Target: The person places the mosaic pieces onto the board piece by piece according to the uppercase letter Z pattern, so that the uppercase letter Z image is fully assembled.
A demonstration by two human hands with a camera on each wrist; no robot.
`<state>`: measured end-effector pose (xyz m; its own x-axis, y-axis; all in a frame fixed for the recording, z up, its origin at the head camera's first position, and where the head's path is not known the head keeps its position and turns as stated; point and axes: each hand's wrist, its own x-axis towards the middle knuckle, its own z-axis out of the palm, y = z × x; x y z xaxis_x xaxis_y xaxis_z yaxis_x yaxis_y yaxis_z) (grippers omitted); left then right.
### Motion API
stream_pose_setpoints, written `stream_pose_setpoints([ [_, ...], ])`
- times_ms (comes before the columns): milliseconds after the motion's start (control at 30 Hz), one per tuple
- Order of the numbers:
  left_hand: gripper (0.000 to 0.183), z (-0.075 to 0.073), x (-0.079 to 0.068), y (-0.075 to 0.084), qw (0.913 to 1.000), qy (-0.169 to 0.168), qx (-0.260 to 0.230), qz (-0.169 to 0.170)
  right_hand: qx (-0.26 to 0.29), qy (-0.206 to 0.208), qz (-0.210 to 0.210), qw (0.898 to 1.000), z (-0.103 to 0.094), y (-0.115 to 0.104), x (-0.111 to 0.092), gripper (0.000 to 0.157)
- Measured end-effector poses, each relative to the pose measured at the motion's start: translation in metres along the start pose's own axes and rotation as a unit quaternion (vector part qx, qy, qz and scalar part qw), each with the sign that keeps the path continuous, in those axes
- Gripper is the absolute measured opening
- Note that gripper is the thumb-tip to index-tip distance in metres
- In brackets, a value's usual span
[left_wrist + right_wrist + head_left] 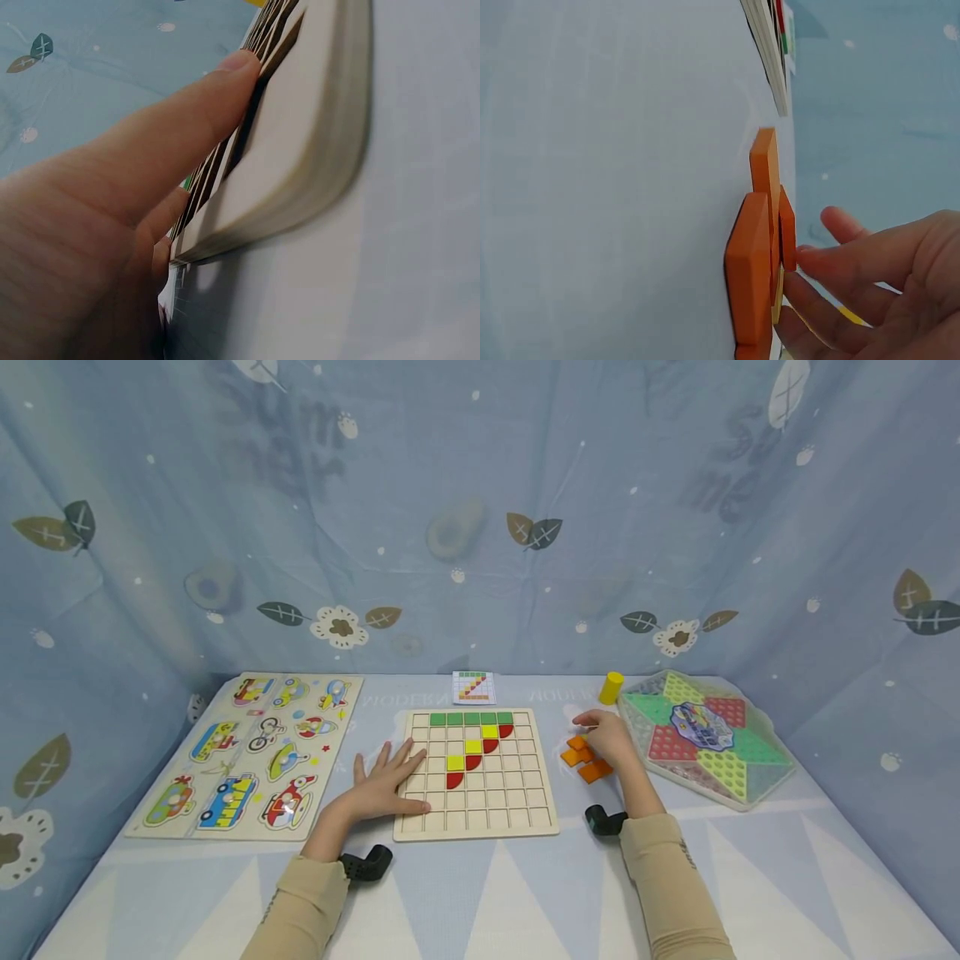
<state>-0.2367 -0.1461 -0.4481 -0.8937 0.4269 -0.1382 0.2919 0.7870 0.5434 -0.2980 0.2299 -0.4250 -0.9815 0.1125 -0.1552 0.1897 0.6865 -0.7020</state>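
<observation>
A wooden grid board (498,822) lies on the table, holding a row of green squares (471,719) along its top. Below, yellow squares (473,747) and red quarter-round pieces (472,763) step down diagonally to the left. My left hand (378,789) rests with spread fingers on the board's left edge; the left wrist view shows the thumb (199,101) lying on the frame. Over at the right, my right hand (611,741) is at a small pile of orange tiles (588,772). Its fingertips touch an orange tile (787,229) at the far side of the pile.
Behind the board lies a small pattern card (473,688). A yellow cylinder (611,688) stands beside a hexagonal star-patterned game board (757,785) on the right. Left of the grid lies a vehicle picture puzzle (255,760). A patterned blue curtain (480,602) closes the back.
</observation>
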Motion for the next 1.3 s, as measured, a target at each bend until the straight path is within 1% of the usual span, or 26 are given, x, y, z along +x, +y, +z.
stream_pose_setpoints([
  [100,0.092,0.0,0.0,0.0,1.0,0.0,-0.003,0.002,-0.017,-0.008,0.014,1.0,0.001,-0.002,-0.001,0.037],
  [200,0.092,0.0,0.0,0.0,1.0,-0.001,-0.003,0.002,-0.017,-0.014,0.038,0.999,0.002,-0.003,-0.002,0.036],
  [433,0.091,0.0,0.0,0.0,1.0,-0.001,-0.004,0.003,-0.043,-0.008,0.037,0.998,0.004,-0.006,-0.003,0.031],
  [533,0.091,0.0,-0.001,0.001,1.0,-0.003,-0.005,0.003,-0.038,-0.009,0.042,0.998,0.005,-0.006,-0.002,0.031],
  [633,0.091,0.001,-0.003,0.002,1.0,-0.004,-0.007,0.003,-0.012,-0.013,0.046,0.999,0.006,-0.008,-0.003,0.03],
  [733,0.091,0.0,-0.003,0.002,1.0,-0.004,-0.008,0.003,0.044,-0.018,0.036,0.998,0.006,-0.014,-0.006,0.031],
  [867,0.091,0.001,-0.002,0.001,1.0,-0.003,-0.008,0.0,0.125,-0.036,0.008,0.992,0.01,-0.029,-0.012,0.034],
  [967,0.093,0.0,-0.001,-0.001,0.9998,-0.006,-0.018,0.0,0.163,-0.059,-0.005,0.985,0.018,-0.044,-0.017,0.034],
  [1033,0.092,-0.001,-0.001,-0.003,0.9993,-0.01,-0.036,0.003,0.182,-0.079,-0.013,0.98,0.027,-0.054,-0.02,0.032],
  [1100,0.09,-0.003,-0.001,-0.006,0.9977,-0.014,-0.066,0.007,0.197,-0.101,-0.024,0.975,0.036,-0.064,-0.023,0.029],
  [1233,0.079,-0.008,-0.001,-0.013,0.9909,-0.017,-0.133,0.011,0.21,-0.156,-0.065,0.963,0.055,-0.081,-0.029,0.024],
  [1300,0.075,-0.01,-0.001,-0.016,0.9876,-0.017,-0.156,0.007,0.213,-0.18,-0.083,0.957,0.064,-0.089,-0.032,0.022],
])
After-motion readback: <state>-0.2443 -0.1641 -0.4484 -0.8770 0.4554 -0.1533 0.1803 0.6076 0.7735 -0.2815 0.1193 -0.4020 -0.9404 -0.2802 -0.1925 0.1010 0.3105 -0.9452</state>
